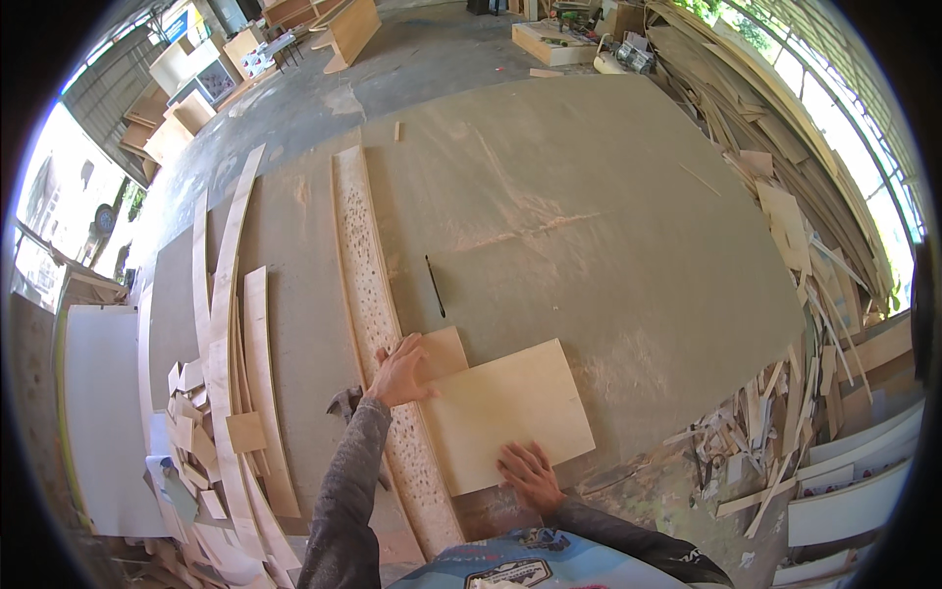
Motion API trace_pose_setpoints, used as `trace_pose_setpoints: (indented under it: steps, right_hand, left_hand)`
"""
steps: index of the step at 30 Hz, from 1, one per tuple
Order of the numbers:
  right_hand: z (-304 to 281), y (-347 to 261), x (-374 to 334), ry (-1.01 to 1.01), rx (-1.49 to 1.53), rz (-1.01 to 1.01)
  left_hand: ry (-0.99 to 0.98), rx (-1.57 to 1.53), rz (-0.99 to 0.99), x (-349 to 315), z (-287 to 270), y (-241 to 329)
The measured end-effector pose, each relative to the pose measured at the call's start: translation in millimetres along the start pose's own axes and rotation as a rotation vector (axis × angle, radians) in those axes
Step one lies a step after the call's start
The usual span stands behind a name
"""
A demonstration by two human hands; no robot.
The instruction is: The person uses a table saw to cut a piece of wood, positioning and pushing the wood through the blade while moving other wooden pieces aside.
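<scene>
A pale rectangular plywood panel [510, 412] lies at the near middle, its left edge along a long narrow board [365, 245] with a speckled, pitted face. My right hand [530, 478] rests on the panel's near edge, fingers spread. My left hand [397, 373] reaches over the long board where it meets the panel, fingers apart and curved downward. Beyond the panel, a smaller wood piece [446, 351] is partly covered by it and by my left hand. A dark hammer head [343, 403] shows left of the long board, the tool partly hidden by my left forearm.
A slim black pen [436, 287] lies on the wide grey-brown work surface [628, 226]. Long wood strips [224, 294] and offcuts [186, 432] lie on the left. Scrap wood [756, 422] is heaped at right, below stacked boards [746, 88]. A small wood block [398, 132] sits farther off.
</scene>
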State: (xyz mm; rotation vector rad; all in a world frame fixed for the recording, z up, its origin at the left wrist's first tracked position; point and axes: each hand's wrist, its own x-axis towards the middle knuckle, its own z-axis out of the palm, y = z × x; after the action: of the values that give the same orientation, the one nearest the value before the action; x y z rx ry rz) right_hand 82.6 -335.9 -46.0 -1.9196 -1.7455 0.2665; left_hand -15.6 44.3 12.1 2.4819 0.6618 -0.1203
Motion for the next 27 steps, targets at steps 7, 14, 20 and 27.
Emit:
trace_pose_setpoints:
  steps: [7, 14, 20, 27]
  right_hand:
    - [3.7, 10.9, 33.7, -0.004, 0.057, 0.017]
    - [-4.2, 15.4, 59.5, 0.008, 0.056, 0.033]
    - [-0.8, 25.7, 88.3, 0.017, 0.060, 0.035]
    - [1.5, 35.3, 115.2, 0.042, 0.103, 0.030]
  left_hand:
    - [0.015, 0.014, -0.026, 24.2, -11.1, -18.9]
    - [0.036, 0.018, -0.020, 44.4, -22.9, -22.0]
    - [-0.003, 0.047, -0.059, 68.6, -36.7, -36.2]
    - [-0.003, 0.013, -0.059, 91.9, -50.3, -49.3]
